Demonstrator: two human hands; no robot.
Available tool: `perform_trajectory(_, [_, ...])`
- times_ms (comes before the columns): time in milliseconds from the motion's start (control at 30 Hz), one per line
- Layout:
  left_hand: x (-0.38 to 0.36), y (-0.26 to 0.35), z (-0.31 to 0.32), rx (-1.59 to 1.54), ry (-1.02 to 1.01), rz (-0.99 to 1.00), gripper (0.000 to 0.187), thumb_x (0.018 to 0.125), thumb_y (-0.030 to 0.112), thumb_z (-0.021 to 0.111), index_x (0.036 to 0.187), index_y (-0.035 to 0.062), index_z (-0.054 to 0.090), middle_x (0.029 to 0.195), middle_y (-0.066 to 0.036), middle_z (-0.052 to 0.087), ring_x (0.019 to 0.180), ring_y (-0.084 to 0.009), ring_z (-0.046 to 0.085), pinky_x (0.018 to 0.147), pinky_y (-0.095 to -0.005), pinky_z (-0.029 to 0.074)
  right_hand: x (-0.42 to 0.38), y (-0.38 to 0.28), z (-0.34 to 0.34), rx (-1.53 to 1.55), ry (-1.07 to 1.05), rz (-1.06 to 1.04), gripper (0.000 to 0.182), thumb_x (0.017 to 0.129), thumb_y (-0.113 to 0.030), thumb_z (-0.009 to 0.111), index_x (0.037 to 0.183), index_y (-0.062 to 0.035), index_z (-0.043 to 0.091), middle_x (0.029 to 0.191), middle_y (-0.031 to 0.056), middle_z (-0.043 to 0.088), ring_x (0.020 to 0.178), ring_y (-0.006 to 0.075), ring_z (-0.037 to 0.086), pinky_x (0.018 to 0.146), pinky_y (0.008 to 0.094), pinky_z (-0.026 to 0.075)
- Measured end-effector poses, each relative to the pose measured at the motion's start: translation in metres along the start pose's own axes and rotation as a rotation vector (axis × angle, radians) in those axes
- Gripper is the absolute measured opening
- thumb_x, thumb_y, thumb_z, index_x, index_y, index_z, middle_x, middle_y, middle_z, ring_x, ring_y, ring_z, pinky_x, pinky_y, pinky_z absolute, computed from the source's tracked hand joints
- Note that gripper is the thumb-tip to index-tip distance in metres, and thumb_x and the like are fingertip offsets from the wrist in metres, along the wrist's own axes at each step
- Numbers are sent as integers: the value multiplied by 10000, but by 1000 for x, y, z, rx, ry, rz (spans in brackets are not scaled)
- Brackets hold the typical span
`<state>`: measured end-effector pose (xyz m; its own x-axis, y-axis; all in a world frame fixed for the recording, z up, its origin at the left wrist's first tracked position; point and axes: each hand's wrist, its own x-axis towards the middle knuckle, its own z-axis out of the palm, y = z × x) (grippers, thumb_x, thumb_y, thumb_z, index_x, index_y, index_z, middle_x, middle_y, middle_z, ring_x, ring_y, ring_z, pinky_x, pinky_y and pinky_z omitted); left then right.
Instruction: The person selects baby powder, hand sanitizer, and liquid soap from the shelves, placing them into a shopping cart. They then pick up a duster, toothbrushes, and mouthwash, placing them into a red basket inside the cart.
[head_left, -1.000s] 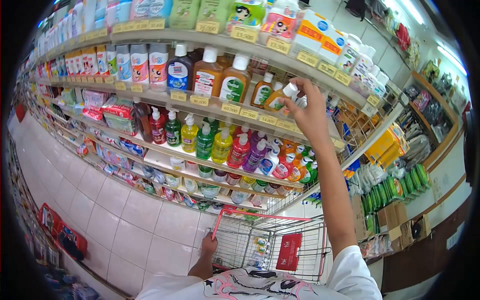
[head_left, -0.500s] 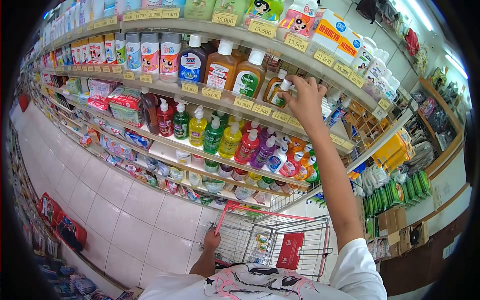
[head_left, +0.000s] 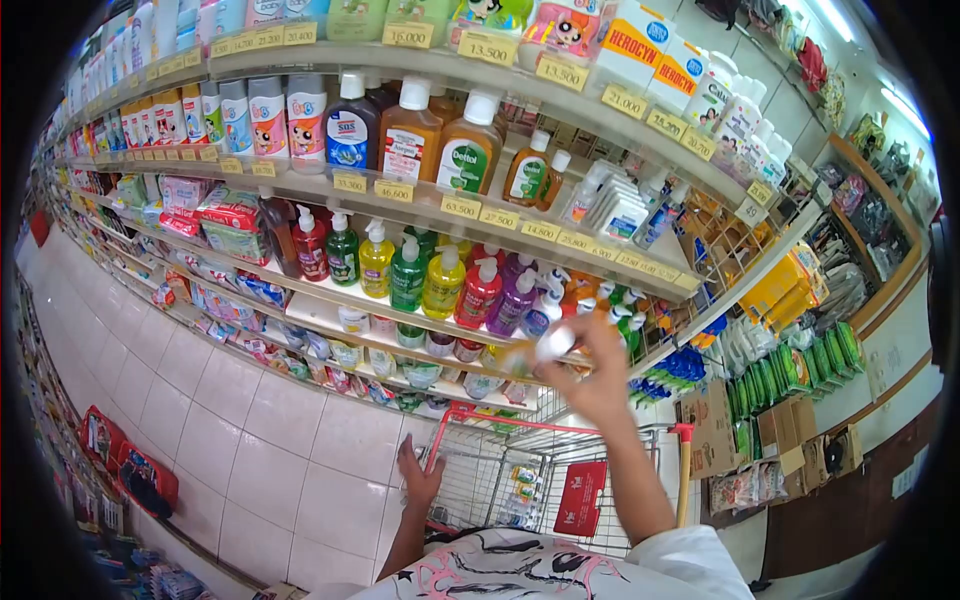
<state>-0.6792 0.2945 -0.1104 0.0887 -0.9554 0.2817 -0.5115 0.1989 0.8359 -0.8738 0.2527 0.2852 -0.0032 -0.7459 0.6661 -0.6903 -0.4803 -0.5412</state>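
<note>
My right hand [head_left: 598, 378], smeared by motion, grips a small white-capped antiseptic bottle [head_left: 553, 344] in front of the lower shelf and above the cart. The bottle's body is too blurred to read. My left hand [head_left: 420, 474] rests against the red bar of the wire shopping cart [head_left: 437, 446] with its fingers stretched out rather than wrapped round it. Several small packages [head_left: 523, 482] lie inside the cart. On the upper shelf a brown Dettol bottle [head_left: 525, 172] stands beside a smaller white-capped bottle [head_left: 554, 182].
Pump soap bottles [head_left: 443, 283] line the shelf below. A yellow-priced shelf edge [head_left: 460, 207] juts out above them. Red baskets [head_left: 146, 476] sit on the tiled floor [head_left: 270, 440] to the left. Cardboard boxes [head_left: 709, 427] and green packs [head_left: 790, 378] are at the right.
My right hand has taken the small bottle off the upper shelf and brought it down toward the cart. My left hand's fingers have opened from around the red bar. The view has shifted slightly.
</note>
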Motion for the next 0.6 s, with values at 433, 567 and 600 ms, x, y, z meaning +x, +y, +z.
perform_trajectory(433, [40,145,-95,-797,-637,-212,229,902,150,651,986,56,460,825,-14,535,695,-76,524,630,-237,476,55,20,-23,101,188,347,403,806,-239,732,1097,-7,578,883,95,650,605,110,549,566,267,467])
perform_trajectory(567, [21,136,-106,-783,-591,-188,209,955,212,573,1015,54,451,829,-13,521,699,-80,524,642,-253,482,132,73,-38,-85,280,351,598,744,-408,756,1176,-25,600,788,134,668,713,227,657,650,342,513])
perform_trajectory(600, [15,130,-108,-768,-563,-151,203,961,210,560,1026,53,449,826,-11,519,705,-82,526,646,-252,481,141,82,-31,-219,189,388,595,718,-437,763,1119,-19,626,825,154,677,778,276,665,691,375,517])
